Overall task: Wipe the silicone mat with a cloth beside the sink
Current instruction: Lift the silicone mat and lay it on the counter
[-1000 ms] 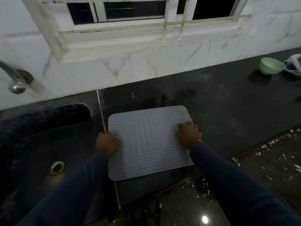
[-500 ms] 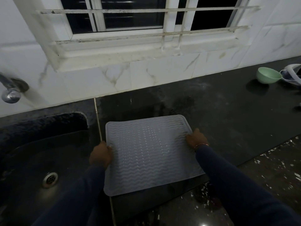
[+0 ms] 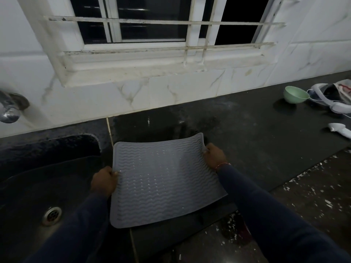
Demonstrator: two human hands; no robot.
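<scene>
Clearly the wiping isn't begun: left hand [image 3: 104, 182] and right hand [image 3: 215, 156] pinch the silicone mat [image 3: 163, 183] by its edges, seemingly lifted beside the sink [image 3: 28, 186]; next needs a cloth.

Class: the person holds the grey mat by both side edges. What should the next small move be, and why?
Probably lower the silicone mat flat onto the counter beside the sink. The left hand and right hand both grip its edges, its far right corner curls up, and neither hand holds a cloth, so a hand must be freed before wiping.
</scene>
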